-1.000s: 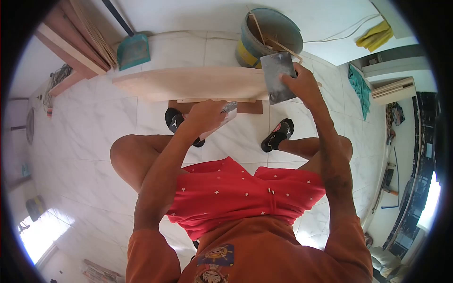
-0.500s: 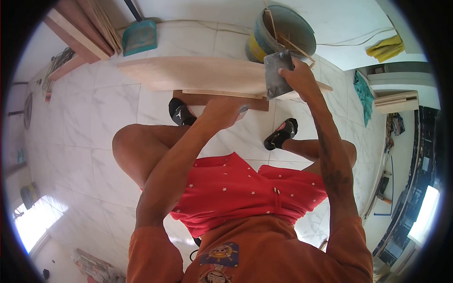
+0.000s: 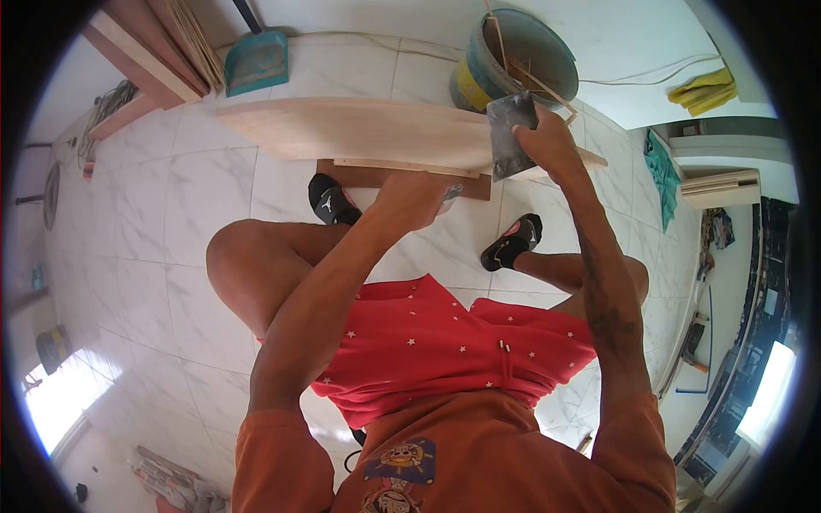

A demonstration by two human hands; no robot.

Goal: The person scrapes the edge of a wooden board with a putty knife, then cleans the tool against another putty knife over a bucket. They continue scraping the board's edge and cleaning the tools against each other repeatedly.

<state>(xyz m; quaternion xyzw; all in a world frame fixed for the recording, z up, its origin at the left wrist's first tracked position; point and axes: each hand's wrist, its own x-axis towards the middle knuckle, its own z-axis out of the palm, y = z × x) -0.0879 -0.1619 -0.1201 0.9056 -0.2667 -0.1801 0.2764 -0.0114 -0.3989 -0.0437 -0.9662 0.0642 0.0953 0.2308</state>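
Note:
My right hand (image 3: pixel 547 147) is closed on a flat, dark grey rectangular scraper (image 3: pixel 512 137), thumb across its face. Whitish smears mark the scraper, which overlaps the right part of a long pale wooden board (image 3: pixel 368 128). Just in front of this board, my left hand (image 3: pixel 409 203) is wrapped round a small grey blade (image 3: pixel 451 197); only its end shows past the fingers. Below the board, a light wooden strip (image 3: pixel 393 167) lies along a brown wooden piece (image 3: pixel 475 187), between my two feet.
A bucket (image 3: pixel 475 84) holding wood scraps stands behind the board's right end. A teal dustpan (image 3: pixel 256 64) and leaning planks (image 3: pixel 137 60) are at the back left. A yellow cloth (image 3: pixel 703 92) and a teal cloth (image 3: pixel 659 175) lie at the right. White tiles (image 3: pixel 205 197) cover the floor.
Both hands keep their hold and shift slightly right in view. The board and bucket shift right by about as much, with the whole view.

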